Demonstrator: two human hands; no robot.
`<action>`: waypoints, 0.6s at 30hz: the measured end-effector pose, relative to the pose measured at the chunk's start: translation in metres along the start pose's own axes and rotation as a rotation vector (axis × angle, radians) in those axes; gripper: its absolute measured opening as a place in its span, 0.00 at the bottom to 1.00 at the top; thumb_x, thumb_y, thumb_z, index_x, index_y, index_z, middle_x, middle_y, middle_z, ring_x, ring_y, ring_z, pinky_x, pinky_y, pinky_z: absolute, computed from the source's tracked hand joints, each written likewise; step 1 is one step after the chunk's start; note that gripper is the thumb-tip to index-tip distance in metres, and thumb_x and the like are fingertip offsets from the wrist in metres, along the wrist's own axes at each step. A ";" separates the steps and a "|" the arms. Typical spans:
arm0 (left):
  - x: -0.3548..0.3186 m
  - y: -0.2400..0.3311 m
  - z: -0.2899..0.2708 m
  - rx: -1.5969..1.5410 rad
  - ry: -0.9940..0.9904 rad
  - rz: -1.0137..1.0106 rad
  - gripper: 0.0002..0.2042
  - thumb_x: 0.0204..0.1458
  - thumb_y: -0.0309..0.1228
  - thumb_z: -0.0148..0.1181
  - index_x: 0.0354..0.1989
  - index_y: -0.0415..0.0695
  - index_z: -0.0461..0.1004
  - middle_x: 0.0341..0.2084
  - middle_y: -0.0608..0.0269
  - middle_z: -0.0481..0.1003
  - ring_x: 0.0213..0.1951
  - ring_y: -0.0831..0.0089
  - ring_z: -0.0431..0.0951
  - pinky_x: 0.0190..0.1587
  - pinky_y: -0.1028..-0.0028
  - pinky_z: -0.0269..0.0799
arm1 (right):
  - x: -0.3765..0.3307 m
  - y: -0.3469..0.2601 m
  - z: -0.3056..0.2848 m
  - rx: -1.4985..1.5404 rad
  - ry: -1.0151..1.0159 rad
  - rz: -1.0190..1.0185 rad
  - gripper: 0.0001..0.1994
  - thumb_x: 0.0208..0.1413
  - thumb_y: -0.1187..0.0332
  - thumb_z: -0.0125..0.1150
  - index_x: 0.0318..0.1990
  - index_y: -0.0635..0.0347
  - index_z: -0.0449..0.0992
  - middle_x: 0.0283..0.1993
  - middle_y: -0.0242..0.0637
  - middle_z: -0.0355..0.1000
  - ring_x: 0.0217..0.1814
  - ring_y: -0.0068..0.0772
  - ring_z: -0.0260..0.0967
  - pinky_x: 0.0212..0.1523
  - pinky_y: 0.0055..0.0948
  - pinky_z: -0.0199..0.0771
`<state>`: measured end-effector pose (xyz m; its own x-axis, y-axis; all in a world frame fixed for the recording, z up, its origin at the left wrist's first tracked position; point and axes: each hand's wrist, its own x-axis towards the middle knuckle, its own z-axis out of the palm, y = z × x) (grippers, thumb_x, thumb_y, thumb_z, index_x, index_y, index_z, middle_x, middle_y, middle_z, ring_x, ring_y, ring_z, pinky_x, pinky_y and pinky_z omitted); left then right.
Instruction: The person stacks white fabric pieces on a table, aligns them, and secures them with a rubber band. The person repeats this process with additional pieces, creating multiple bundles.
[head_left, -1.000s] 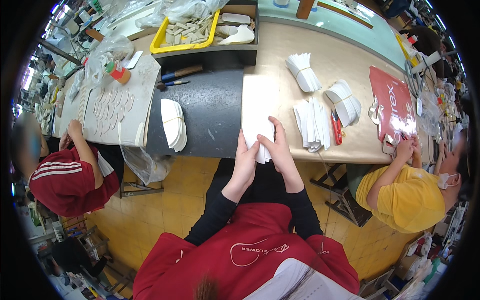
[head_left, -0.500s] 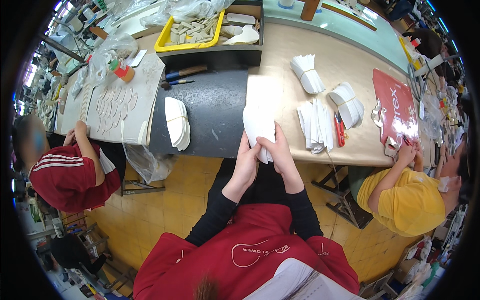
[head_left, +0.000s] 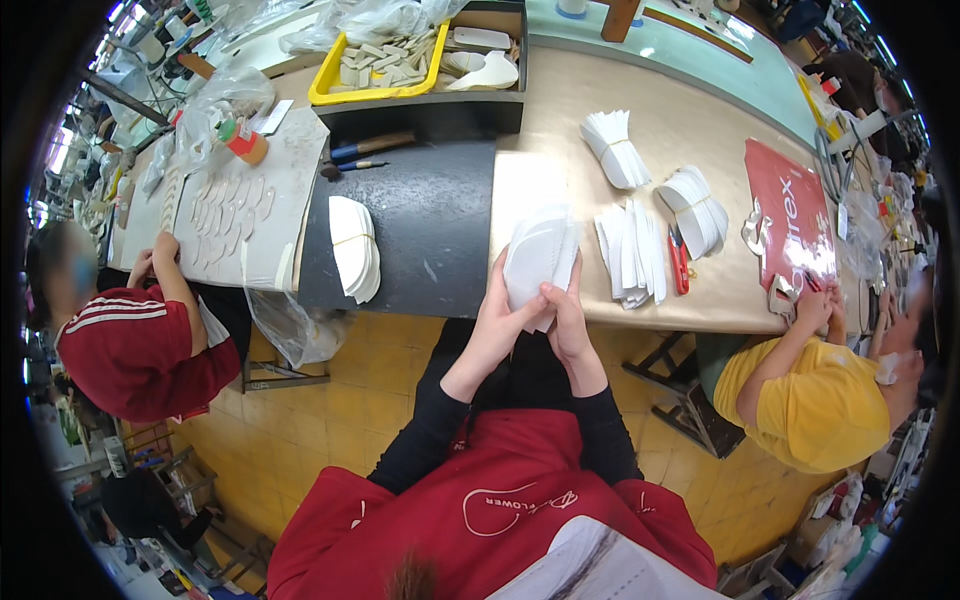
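Note:
A stack of white cut pieces with rounded ends [head_left: 541, 255] is held between both hands, over the table's front edge. My left hand [head_left: 497, 322] wraps its left side, thumb across the lower part. Along the right side, my right hand [head_left: 568, 318] closes on the same stack, thumb on its face. The pieces are fanned slightly. To the left, a banded bundle of white pieces [head_left: 352, 248] lies on a dark mat. On the right lie a loose fanned stack [head_left: 630, 252], two more banded bundles [head_left: 614, 150] [head_left: 694, 208] and red-handled snips [head_left: 680, 262].
A yellow tray of small pieces [head_left: 325, 88] sits in a black box [head_left: 420, 115] at the back. Tools with dark handles [head_left: 370, 146] lie on the mat [head_left: 420, 220]. Co-workers in red [head_left: 140, 345] and yellow [head_left: 815, 400] sit at either side.
The stack has shifted right and tilted, its pieces now more fanned. Both hands moved a little right with it, and my fingers hold it along both sides.

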<state>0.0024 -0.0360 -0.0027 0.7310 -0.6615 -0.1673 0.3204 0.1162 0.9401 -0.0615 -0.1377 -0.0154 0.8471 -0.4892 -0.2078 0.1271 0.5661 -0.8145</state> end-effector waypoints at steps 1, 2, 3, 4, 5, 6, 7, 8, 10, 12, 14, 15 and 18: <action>0.003 0.004 0.001 0.050 0.004 0.015 0.38 0.53 0.27 0.63 0.70 0.39 0.49 0.62 0.50 0.62 0.63 0.64 0.63 0.63 0.67 0.61 | -0.001 0.000 -0.001 0.040 -0.008 0.022 0.43 0.55 0.66 0.58 0.73 0.53 0.37 0.68 0.45 0.50 0.71 0.40 0.51 0.67 0.37 0.55; 0.007 0.009 -0.001 0.167 -0.020 0.095 0.37 0.52 0.27 0.64 0.69 0.39 0.51 0.61 0.49 0.63 0.62 0.62 0.65 0.61 0.67 0.63 | -0.001 -0.002 -0.005 -0.014 -0.059 0.001 0.46 0.57 0.61 0.59 0.74 0.50 0.32 0.69 0.45 0.48 0.72 0.41 0.49 0.68 0.37 0.53; 0.013 0.015 -0.004 0.292 -0.039 0.152 0.36 0.50 0.26 0.64 0.68 0.39 0.53 0.59 0.49 0.65 0.61 0.60 0.67 0.60 0.66 0.65 | 0.001 -0.004 -0.009 -0.029 -0.027 -0.103 0.46 0.57 0.60 0.60 0.74 0.50 0.32 0.70 0.45 0.48 0.72 0.41 0.48 0.69 0.37 0.52; 0.019 0.020 -0.008 0.421 -0.061 0.199 0.36 0.49 0.26 0.64 0.67 0.39 0.55 0.58 0.48 0.66 0.60 0.58 0.68 0.58 0.65 0.67 | 0.006 -0.007 -0.015 -0.037 -0.009 -0.215 0.46 0.57 0.59 0.60 0.74 0.50 0.32 0.70 0.45 0.47 0.72 0.41 0.48 0.69 0.37 0.51; 0.026 0.026 -0.013 0.562 -0.112 0.286 0.35 0.48 0.25 0.65 0.66 0.39 0.57 0.58 0.48 0.67 0.60 0.57 0.68 0.58 0.65 0.68 | 0.010 -0.009 -0.021 -0.051 0.011 -0.320 0.47 0.57 0.57 0.61 0.74 0.50 0.32 0.70 0.46 0.47 0.72 0.41 0.47 0.69 0.38 0.51; 0.031 0.030 -0.019 0.707 -0.165 0.357 0.34 0.46 0.23 0.65 0.65 0.39 0.59 0.57 0.48 0.67 0.60 0.56 0.68 0.57 0.64 0.68 | 0.012 -0.012 -0.029 -0.106 0.038 -0.366 0.47 0.56 0.57 0.62 0.74 0.50 0.33 0.71 0.45 0.46 0.73 0.42 0.46 0.70 0.39 0.49; 0.036 0.032 -0.022 0.835 -0.205 0.483 0.34 0.45 0.22 0.66 0.63 0.39 0.61 0.57 0.48 0.68 0.60 0.55 0.68 0.57 0.64 0.69 | 0.013 -0.014 -0.036 -0.166 0.068 -0.407 0.48 0.54 0.57 0.64 0.74 0.51 0.34 0.72 0.45 0.46 0.74 0.43 0.44 0.71 0.40 0.47; 0.042 0.030 -0.023 0.833 -0.246 0.476 0.35 0.40 0.20 0.65 0.63 0.41 0.62 0.52 0.46 0.70 0.57 0.50 0.69 0.57 0.62 0.68 | 0.015 -0.016 -0.043 -0.218 0.096 -0.464 0.49 0.53 0.57 0.65 0.74 0.51 0.35 0.73 0.45 0.45 0.75 0.43 0.43 0.72 0.41 0.45; 0.052 0.024 -0.025 1.000 -0.319 0.453 0.36 0.38 0.18 0.63 0.62 0.41 0.63 0.49 0.47 0.71 0.55 0.50 0.69 0.57 0.62 0.67 | 0.020 -0.017 -0.052 -0.481 0.032 -0.389 0.51 0.49 0.58 0.70 0.73 0.54 0.40 0.73 0.47 0.44 0.75 0.46 0.43 0.72 0.41 0.45; 0.060 0.015 -0.024 1.050 -0.382 0.383 0.36 0.35 0.16 0.58 0.62 0.41 0.63 0.46 0.48 0.70 0.52 0.50 0.70 0.58 0.61 0.65 | 0.022 -0.020 -0.060 -0.973 0.001 -0.353 0.53 0.41 0.61 0.76 0.72 0.57 0.46 0.73 0.50 0.42 0.75 0.52 0.40 0.73 0.45 0.43; 0.064 0.008 -0.027 0.996 -0.354 0.468 0.36 0.36 0.15 0.58 0.62 0.40 0.62 0.47 0.48 0.69 0.53 0.50 0.69 0.58 0.61 0.65 | 0.020 -0.023 -0.064 -1.128 -0.069 -0.418 0.54 0.39 0.61 0.76 0.72 0.58 0.45 0.74 0.49 0.41 0.77 0.50 0.39 0.74 0.43 0.42; 0.063 0.006 -0.029 1.017 -0.364 0.387 0.36 0.36 0.15 0.57 0.62 0.40 0.62 0.48 0.47 0.69 0.54 0.50 0.69 0.58 0.61 0.65 | 0.019 -0.025 -0.065 -1.202 -0.106 -0.429 0.55 0.38 0.62 0.76 0.72 0.58 0.44 0.75 0.49 0.41 0.77 0.50 0.38 0.74 0.43 0.41; 0.063 0.004 -0.034 0.873 -0.334 0.329 0.35 0.39 0.17 0.60 0.63 0.39 0.61 0.53 0.46 0.66 0.59 0.49 0.66 0.61 0.62 0.63 | 0.020 -0.028 -0.066 -1.236 -0.137 -0.428 0.55 0.36 0.64 0.77 0.72 0.57 0.46 0.75 0.48 0.40 0.77 0.52 0.36 0.74 0.44 0.42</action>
<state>0.0705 -0.0522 -0.0192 0.4535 -0.8848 0.1073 -0.5228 -0.1665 0.8361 -0.0825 -0.2071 -0.0324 0.9124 -0.3646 0.1858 -0.0939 -0.6284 -0.7722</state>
